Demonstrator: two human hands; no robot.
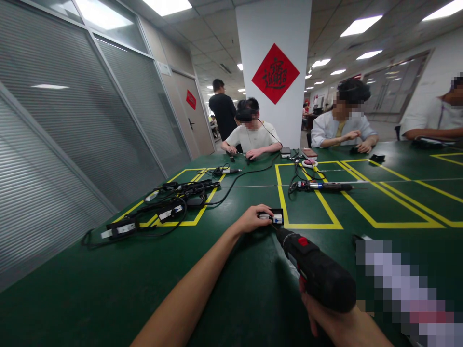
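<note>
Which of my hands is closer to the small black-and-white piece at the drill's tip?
Left. Your left hand has its fingers on the piece; your right hand grips the drill, farther back toward you.

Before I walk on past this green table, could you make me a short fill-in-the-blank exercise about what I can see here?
1. The power drill in the right hand has a button on top, coloured ____.
2. The left hand touches a small tray with white parts inside; the tray's rim is ____.
3. The tabletop is marked with lines coloured ____.
4. The diamond-shaped sign hangs on a pillar coloured ____.

Missing words: red; black; yellow; white.
</note>
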